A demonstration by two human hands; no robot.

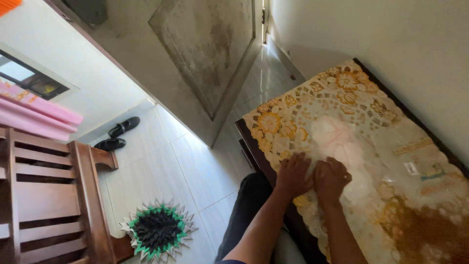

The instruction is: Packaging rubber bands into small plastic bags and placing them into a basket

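Item: pale pink folded cloth (337,139), lying on lace-covered desk (391,105). Left hand (293,173) and right hand (331,178): flat, fingers spread, pressing its near end, gripping nothing. Risk: lace cover (273,124) likely slides or bunches under pushing.

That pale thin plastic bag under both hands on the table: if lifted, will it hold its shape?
Probably not. The plastic bag looks thin and crumpled, so likely floppy and light. Left hand and right hand press it flat on the lace tablecloth; it may slide.
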